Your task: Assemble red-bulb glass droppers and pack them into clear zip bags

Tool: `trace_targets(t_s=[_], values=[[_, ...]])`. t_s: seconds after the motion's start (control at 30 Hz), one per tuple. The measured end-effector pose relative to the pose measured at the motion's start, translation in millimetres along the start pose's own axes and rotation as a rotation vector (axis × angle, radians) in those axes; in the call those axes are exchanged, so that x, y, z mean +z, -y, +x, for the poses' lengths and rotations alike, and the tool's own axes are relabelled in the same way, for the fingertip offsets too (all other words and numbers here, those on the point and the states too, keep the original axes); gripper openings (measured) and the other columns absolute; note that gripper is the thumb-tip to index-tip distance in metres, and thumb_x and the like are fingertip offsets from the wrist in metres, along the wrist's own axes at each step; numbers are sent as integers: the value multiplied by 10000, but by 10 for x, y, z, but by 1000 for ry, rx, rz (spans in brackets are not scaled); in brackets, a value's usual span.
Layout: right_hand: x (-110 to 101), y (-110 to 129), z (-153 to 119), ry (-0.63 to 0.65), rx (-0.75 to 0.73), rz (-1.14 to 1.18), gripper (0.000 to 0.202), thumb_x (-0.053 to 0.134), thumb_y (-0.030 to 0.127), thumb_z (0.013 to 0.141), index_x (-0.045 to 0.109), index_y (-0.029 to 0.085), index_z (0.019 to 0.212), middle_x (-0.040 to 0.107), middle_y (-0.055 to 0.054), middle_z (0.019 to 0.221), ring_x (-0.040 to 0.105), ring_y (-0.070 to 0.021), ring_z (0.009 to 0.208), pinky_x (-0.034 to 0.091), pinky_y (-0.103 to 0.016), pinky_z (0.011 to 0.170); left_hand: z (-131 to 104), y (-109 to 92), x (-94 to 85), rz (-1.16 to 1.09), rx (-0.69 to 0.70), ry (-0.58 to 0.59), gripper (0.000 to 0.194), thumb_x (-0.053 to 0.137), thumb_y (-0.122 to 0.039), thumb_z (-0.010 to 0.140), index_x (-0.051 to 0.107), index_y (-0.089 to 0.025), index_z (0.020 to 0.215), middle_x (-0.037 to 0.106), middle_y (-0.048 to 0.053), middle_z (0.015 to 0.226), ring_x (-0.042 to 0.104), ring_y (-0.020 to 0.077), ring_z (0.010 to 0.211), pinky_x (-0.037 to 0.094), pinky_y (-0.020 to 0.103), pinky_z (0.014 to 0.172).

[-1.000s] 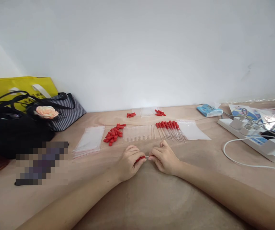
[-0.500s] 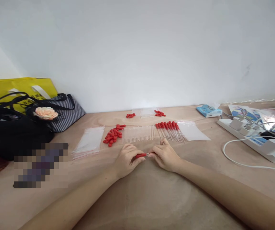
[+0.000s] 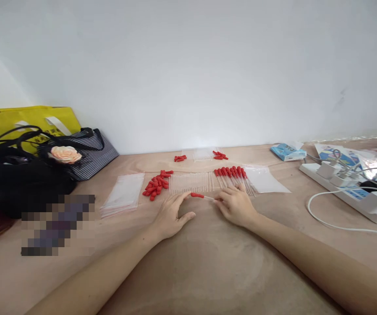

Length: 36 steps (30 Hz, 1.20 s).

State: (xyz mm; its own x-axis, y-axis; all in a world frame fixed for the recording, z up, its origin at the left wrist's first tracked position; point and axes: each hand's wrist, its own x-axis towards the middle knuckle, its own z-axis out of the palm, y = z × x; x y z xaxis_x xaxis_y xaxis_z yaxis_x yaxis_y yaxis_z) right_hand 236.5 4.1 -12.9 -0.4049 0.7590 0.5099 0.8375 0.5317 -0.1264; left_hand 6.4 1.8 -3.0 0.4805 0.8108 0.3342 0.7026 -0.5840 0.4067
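Observation:
My right hand (image 3: pixel 236 204) pinches the clear tube of a dropper (image 3: pixel 197 195), whose red rubber bulb points left. My left hand (image 3: pixel 172 215) is open, thumb and fingers apart, its fingertips close to the bulb's left end. Behind the hands lies a row of clear glass tubes (image 3: pixel 191 182). A pile of red rubber bulbs (image 3: pixel 156 185) sits left of that row. On its right, several droppers with red bulbs (image 3: pixel 230 172) lie side by side, partly behind my right hand.
Clear zip bags lie at left (image 3: pixel 123 192) and a clear bag (image 3: pixel 265 179) at right. Farther back are more bulbs (image 3: pixel 220 155) and tubes. A blue tissue pack (image 3: pixel 287 152), a white power strip (image 3: pixel 349 190) with cables, a striped bag (image 3: pixel 93 153) and a black bag (image 3: pixel 24 183) stand around.
My left hand has let go of the red bulb and opened. My right hand has moved right and away from me with the dropper, toward the finished-looking row of droppers.

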Motion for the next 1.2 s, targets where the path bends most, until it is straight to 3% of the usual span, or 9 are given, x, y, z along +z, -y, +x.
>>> trace_targets(t_s=[0.17, 0.3, 0.53, 0.87, 1.07, 1.2], values=[[51, -218, 155, -47, 323, -89, 252, 386, 268, 830, 599, 185, 724, 645, -52, 726, 538, -188, 733, 230, -319, 670, 7, 9, 0, -21, -20, 29, 398, 532, -325, 778, 451, -189, 1144, 545, 86, 1118, 512, 231, 1023, 418, 383, 861], [137, -313, 310, -70, 471, -172, 318, 340, 298, 839, 614, 180, 728, 641, -88, 677, 549, -227, 721, 243, -347, 672, 20, 12, 5, -28, 36, 54, 228, 510, -294, 797, 535, -182, 993, 564, 69, 1045, 533, 210, 965, 429, 357, 836], [276, -304, 450, -18, 521, -259, 243, 367, 265, 819, 576, 140, 811, 643, -127, 744, 564, -254, 746, 232, -392, 741, 15, 24, 13, -22, 60, 75, 187, 494, -279, 811, 550, -185, 962, 558, 62, 1019, 535, 198, 939, 425, 349, 828], [235, -235, 492, 6, 528, -235, 236, 385, 257, 781, 578, 136, 841, 644, -130, 778, 555, -246, 777, 228, -390, 749, 31, 21, 10, -4, 63, 89, 197, 486, -284, 815, 548, -182, 972, 555, 62, 1020, 523, 201, 955, 414, 347, 837], [257, -71, 672, 192, 608, -186, 315, 410, 361, 767, 632, 138, 773, 640, -127, 793, 551, -248, 785, 234, -404, 770, 29, 22, 4, -2, 60, 87, 199, 480, -288, 818, 547, -185, 975, 555, 59, 1023, 525, 196, 954, 413, 338, 841], [291, -55, 751, 239, 681, -178, 329, 429, 365, 752, 649, 123, 789, 643, -150, 813, 561, -261, 788, 235, -414, 775, 30, 17, 3, -6, 60, 90, 200, 477, -294, 817, 550, -188, 970, 557, 60, 1016, 527, 201, 953, 414, 344, 844]])
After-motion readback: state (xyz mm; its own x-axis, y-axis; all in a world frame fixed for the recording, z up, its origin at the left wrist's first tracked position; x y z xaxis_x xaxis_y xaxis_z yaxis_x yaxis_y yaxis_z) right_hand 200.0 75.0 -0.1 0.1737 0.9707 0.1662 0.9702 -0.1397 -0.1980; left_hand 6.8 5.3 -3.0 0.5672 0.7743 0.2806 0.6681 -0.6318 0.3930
